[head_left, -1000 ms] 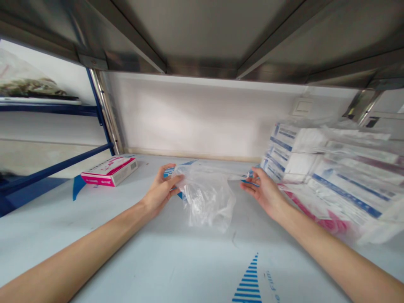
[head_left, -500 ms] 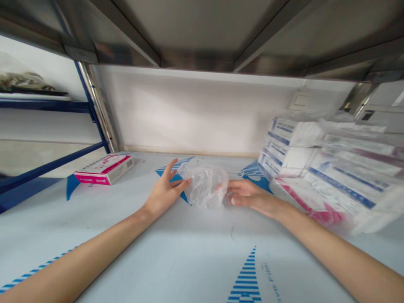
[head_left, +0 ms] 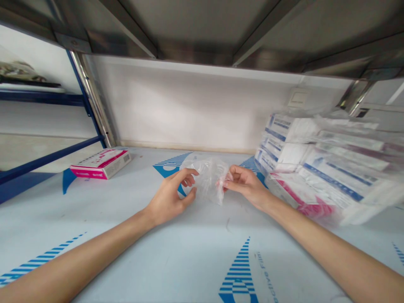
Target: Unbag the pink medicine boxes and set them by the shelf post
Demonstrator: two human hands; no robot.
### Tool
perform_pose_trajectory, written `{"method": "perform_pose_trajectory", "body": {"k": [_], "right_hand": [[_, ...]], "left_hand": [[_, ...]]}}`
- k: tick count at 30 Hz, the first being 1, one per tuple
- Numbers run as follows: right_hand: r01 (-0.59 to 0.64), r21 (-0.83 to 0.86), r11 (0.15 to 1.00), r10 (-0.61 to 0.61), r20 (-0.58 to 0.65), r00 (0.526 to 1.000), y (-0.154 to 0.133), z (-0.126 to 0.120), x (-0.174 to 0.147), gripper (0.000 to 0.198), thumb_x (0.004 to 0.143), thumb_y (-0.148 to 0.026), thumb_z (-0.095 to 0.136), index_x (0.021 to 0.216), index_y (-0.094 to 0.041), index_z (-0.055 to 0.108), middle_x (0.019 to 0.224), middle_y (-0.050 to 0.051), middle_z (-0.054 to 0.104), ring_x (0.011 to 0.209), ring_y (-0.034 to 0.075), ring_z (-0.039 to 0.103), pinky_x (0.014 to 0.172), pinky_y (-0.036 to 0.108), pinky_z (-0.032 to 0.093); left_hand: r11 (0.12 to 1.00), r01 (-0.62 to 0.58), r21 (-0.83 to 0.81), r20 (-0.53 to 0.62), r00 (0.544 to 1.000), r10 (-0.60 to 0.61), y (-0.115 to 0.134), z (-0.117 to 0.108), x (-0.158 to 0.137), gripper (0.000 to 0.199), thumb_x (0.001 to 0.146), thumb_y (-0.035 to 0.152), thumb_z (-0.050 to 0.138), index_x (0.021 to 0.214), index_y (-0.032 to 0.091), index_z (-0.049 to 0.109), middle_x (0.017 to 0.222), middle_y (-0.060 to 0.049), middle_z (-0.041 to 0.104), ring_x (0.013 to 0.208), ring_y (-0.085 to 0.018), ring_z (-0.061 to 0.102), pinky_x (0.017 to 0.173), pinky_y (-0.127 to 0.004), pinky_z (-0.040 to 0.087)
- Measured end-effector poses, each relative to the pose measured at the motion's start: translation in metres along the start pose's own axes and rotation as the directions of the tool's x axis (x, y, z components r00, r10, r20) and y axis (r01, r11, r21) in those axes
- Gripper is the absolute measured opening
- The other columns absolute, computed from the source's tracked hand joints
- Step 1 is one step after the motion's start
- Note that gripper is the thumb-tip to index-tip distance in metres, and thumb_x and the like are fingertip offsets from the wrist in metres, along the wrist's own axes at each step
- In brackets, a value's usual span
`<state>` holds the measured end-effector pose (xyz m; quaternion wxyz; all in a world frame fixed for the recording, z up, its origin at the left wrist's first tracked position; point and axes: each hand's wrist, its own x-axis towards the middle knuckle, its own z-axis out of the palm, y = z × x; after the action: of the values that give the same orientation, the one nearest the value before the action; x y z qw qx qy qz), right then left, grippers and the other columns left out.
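Observation:
A crumpled clear plastic bag (head_left: 208, 179) is between my hands, over the middle of the film-covered surface. My right hand (head_left: 244, 185) pinches the bag's right edge between thumb and fingers. On the other side, my left hand (head_left: 173, 193) has its thumb and curled fingers apart beside the bag's left edge. I see nothing held in that hand; whether a fingertip brushes the plastic is hard to tell.
At left lies a pink and white box (head_left: 101, 163). Several bagged white boxes (head_left: 334, 172) are stacked at right, beside my right forearm. A metal shelf (head_left: 195, 29) hangs low overhead, and a white wall (head_left: 183, 105) closes off the back.
My right fingers have closed on the bag's right edge. The left fingers, stretched out before, have curled, with the thumb apart. The view has shifted slightly.

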<state>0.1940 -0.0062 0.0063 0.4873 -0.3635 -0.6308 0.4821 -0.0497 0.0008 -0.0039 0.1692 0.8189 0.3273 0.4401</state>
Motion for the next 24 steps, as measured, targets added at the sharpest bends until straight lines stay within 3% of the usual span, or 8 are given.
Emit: {"method": "perform_pose_trajectory", "body": {"k": [4, 9, 15, 19, 24], "right_hand": [[-0.003, 0.0, 1.0, 0.003, 0.013, 1.0, -0.004, 0.006, -0.002, 0.029, 0.07, -0.03, 0.084, 0.071, -0.02, 0.057, 0.076, 0.0, 0.073, 0.071, 0.014, 0.069, 0.071, 0.027, 0.053], [0.002, 0.039, 0.999, -0.004, 0.051, 0.999, -0.009, 0.006, -0.004, 0.037, 0.07, -0.029, 0.084, 0.067, -0.022, 0.048, 0.077, 0.002, 0.075, 0.08, 0.018, 0.073, 0.075, 0.029, 0.054], [0.035, 0.032, 0.999, -0.036, 0.028, 0.999, -0.009, -0.005, -0.004, 0.035, 0.073, -0.03, 0.081, 0.067, -0.021, 0.048, 0.087, 0.006, 0.077, 0.08, 0.018, 0.072, 0.072, 0.029, 0.052], [0.028, 0.068, 0.997, -0.032, 0.059, 0.998, -0.009, -0.005, -0.005, 0.035, 0.072, -0.029, 0.081, 0.068, -0.021, 0.047, 0.088, 0.005, 0.076, 0.076, 0.018, 0.072, 0.07, 0.03, 0.053], [0.038, 0.064, 0.997, -0.044, 0.087, 0.995, -0.013, -0.006, -0.005, 0.035, 0.074, -0.027, 0.079, 0.068, -0.022, 0.045, 0.091, 0.005, 0.075, 0.072, 0.016, 0.07, 0.07, 0.03, 0.052]], "left_hand": [[0.999, 0.027, -0.041, -0.033, 0.999, -0.028, 0.0, 0.004, 0.0, 0.03, 0.082, 0.021, 0.065, 0.11, 0.024, 0.058, 0.084, 0.0, 0.067, 0.076, -0.016, 0.064, 0.077, -0.028, 0.052], [0.998, 0.058, -0.009, -0.093, 0.994, -0.059, -0.003, 0.004, 0.001, 0.026, 0.078, 0.014, 0.06, 0.102, 0.024, 0.055, 0.074, 0.004, 0.061, 0.069, -0.015, 0.061, 0.074, -0.027, 0.051], [0.982, 0.188, 0.004, -0.229, 0.956, -0.182, -0.001, 0.001, 0.004, 0.023, 0.078, 0.015, 0.057, 0.099, 0.023, 0.055, 0.078, 0.002, 0.061, 0.074, -0.017, 0.062, 0.073, -0.029, 0.052], [0.985, 0.144, -0.099, -0.207, 0.965, -0.162, -0.002, 0.003, 0.005, 0.028, 0.077, 0.019, 0.064, 0.103, 0.023, 0.056, 0.091, -0.001, 0.062, 0.079, -0.017, 0.063, 0.071, -0.028, 0.054], [0.98, 0.146, -0.135, -0.195, 0.966, -0.171, -0.007, 0.001, 0.006, 0.022, 0.075, 0.016, 0.063, 0.093, 0.023, 0.052, 0.078, 0.003, 0.059, 0.066, -0.014, 0.061, 0.066, -0.026, 0.052]]}}
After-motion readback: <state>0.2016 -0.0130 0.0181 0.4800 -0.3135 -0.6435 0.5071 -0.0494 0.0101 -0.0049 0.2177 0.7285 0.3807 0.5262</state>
